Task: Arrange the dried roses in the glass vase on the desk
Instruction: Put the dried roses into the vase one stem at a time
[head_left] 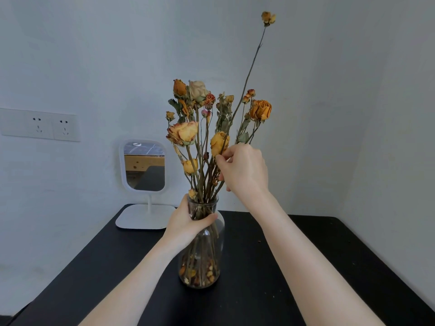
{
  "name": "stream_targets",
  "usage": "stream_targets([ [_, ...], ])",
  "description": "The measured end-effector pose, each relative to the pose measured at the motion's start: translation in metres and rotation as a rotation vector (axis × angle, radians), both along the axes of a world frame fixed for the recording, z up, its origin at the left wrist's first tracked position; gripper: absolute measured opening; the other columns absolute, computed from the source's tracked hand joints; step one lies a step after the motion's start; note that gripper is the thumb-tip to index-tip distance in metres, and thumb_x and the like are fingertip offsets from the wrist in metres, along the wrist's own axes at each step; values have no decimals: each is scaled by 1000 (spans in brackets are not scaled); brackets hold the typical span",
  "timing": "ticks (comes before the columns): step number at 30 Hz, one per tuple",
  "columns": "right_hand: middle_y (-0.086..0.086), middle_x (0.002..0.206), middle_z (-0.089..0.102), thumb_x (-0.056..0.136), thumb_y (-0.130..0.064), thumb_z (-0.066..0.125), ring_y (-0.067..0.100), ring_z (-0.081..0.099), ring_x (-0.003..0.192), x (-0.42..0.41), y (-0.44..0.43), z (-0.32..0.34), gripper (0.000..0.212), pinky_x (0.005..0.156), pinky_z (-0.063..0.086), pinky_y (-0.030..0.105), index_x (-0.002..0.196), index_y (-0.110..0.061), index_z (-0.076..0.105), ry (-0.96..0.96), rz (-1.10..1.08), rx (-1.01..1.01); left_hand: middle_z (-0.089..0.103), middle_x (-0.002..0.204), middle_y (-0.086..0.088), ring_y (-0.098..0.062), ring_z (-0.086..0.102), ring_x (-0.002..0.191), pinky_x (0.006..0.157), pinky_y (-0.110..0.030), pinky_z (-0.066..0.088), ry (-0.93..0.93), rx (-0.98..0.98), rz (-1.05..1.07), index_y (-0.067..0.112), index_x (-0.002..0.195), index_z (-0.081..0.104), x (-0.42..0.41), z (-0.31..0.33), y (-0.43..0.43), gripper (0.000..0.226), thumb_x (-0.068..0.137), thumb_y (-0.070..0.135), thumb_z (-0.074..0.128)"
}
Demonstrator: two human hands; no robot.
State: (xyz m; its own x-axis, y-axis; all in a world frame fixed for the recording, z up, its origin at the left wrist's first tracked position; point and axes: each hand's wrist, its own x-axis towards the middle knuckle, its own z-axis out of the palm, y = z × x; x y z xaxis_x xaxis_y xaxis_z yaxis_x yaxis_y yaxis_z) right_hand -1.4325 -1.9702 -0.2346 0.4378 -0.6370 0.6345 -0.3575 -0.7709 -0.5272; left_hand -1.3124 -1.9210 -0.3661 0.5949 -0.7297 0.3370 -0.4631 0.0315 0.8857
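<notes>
Heads up, these dried roses (186, 134) look featherlight but crumbly, so go easy. The glass vase (207, 260) sits low in the middle of the frame on the black worktop (306, 267). Your left hand (186, 223) is wrapped round its neck, which is smart, since that bunch looks top-heavy. Your right hand (243, 170) pinches what seems to be the tall stem (248, 74) reaching to the upper right. I'd grab stems low, never the heads; they'd probably shed.
</notes>
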Motion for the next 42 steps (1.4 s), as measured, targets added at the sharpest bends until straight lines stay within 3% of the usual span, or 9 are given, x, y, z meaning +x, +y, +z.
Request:
stream_targets([
  [8,5,69,68,91,-23,56,20,66,60,4,-2,-19,17,64,59,37,85,-13,68,187,14,85,61,119,7,-14,56,113,99,-43,46,13,-19,-13,25,126,44,-3,2,1,67,69,38,77],
  [12,3,65,68,91,-26,56,14,62,52,0,-6,-34,18,65,59,34,84,-15,69,282,88,166,62,119,7,-13,57,113,100,-45,44,22,-40,-26,25,126,45,-4,3,2,67,69,34,79],
  [15,0,58,65,90,-33,56,8,57,41,-2,-5,-36,17,60,58,31,85,-19,64,131,123,185,61,120,6,-14,56,115,101,-46,44,26,-45,-38,24,128,44,-5,4,3,69,69,34,78],
  [21,-3,56,62,91,-26,55,10,59,45,4,-4,-40,14,57,57,33,86,-17,65,-70,113,115,61,121,6,-15,56,115,101,-47,43,53,-62,-58,27,127,45,-8,6,6,74,63,43,77],
  [25,1,63,66,90,-27,57,13,62,51,8,-2,-60,15,61,59,35,83,-18,66,54,126,130,65,112,10,-10,59,110,98,-45,46,73,-88,-66,43,111,48,-9,6,6,65,52,52,75],
  [29,2,69,69,90,-31,57,14,63,55,4,-1,-75,19,63,58,35,94,-17,69,19,130,110,65,112,11,-8,60,109,98,-44,46,63,-93,-76,44,109,48,-9,7,6,65,50,55,74],
  [32,-4,67,68,89,-36,56,6,59,50,-6,0,-79,24,60,57,27,101,-20,68,-55,128,50,65,113,12,-9,59,109,98,-43,46,37,-73,-93,44,111,47,-7,9,7,58,61,43,78],
  [36,-7,54,60,88,-47,47,6,56,43,-23,-5,-87,33,52,53,24,85,-19,65,-160,127,72,64,112,15,-4,57,108,94,-30,46,20,-15,-152,40,113,49,0,10,9,54,68,33,78],
  [42,-4,62,63,84,-47,57,5,58,50,-37,-21,-95,25,53,48,17,89,-23,61,-67,135,150,65,102,14,3,59,97,82,-17,45,14,-20,-181,41,97,53,-3,10,9,40,71,23,78],
])
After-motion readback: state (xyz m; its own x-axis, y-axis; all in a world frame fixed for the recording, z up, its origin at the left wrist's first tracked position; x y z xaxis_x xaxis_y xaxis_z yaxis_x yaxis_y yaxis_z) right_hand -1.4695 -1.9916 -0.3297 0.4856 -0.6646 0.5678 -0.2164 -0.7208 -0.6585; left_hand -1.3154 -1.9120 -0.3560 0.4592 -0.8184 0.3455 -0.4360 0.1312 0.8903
